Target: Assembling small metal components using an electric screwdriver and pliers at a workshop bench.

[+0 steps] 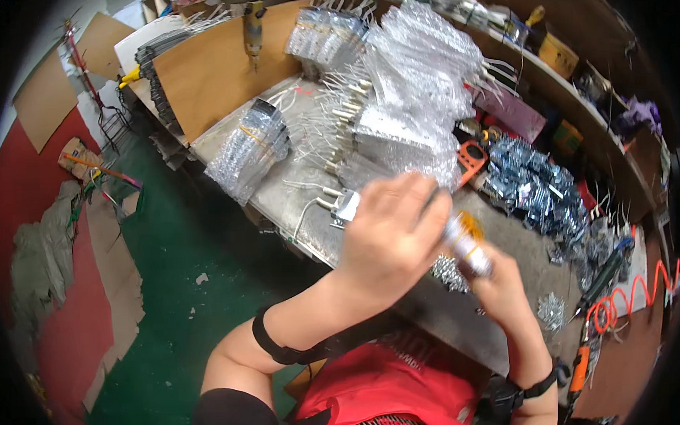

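My left hand [397,229] is wrapped round the middle of a bubble-wrapped bundle [465,247] above the bench edge. White wires [313,191] stick out of its left end, where a bare metal part shows. My right hand [500,282] grips the other end, near a thin yellow band around the wrap. Part of the bundle is hidden behind the left fingers, and motion blurs both hands slightly. A clump of yellow rubber bands [471,223] lies just behind it. Beneath, between the hands, is a heap of small screws [451,272].
Bubble-wrapped bundles [414,82] are piled at the back, with one banded bundle [252,148] at the left edge. To the right lie metal brackets [534,183], an orange device [471,161], an orange coiled hose [631,300] and an orange-handled tool [580,369]. A drill chuck [253,32] hangs behind.
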`<state>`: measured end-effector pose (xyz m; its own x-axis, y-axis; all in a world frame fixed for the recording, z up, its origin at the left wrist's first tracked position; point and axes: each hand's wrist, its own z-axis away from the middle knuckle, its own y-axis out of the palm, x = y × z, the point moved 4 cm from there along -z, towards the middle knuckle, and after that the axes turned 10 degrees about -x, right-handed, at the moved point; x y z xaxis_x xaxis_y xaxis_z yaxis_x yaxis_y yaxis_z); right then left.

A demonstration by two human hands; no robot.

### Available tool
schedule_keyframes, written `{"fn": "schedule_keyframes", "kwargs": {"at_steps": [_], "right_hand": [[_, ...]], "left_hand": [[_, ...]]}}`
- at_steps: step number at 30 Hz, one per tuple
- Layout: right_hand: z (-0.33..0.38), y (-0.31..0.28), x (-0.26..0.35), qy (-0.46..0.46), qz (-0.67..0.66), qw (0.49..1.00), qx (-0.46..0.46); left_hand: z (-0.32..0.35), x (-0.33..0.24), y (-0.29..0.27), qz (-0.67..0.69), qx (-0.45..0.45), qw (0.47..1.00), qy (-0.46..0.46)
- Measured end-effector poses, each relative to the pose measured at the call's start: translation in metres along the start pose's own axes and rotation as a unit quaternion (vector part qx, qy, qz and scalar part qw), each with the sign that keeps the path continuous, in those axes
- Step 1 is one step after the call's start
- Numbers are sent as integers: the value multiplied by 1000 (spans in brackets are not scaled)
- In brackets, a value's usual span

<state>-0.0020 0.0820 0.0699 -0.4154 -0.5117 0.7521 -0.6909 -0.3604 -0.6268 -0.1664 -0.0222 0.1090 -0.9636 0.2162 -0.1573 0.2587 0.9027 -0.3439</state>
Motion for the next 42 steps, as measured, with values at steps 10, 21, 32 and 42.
{"fn": "schedule_keyframes", "kwargs": {"at_steps": [10, 21, 32, 42], "right_hand": [[-23, 97, 81, -295, -5, 954, 44], [-75, 136, 6, -228, 196, 953, 24], [-82, 154, 3, -285, 198, 937, -45], [-79, 131, 9, -267, 112, 952, -97]], "left_hand": [[29, 96, -39, 367, -187, 803, -430], [-4, 256, -70, -270, 96, 916, -280], [14, 264, -56, -266, 94, 929, -240], [28, 264, -71, -252, 152, 918, -265]]}}
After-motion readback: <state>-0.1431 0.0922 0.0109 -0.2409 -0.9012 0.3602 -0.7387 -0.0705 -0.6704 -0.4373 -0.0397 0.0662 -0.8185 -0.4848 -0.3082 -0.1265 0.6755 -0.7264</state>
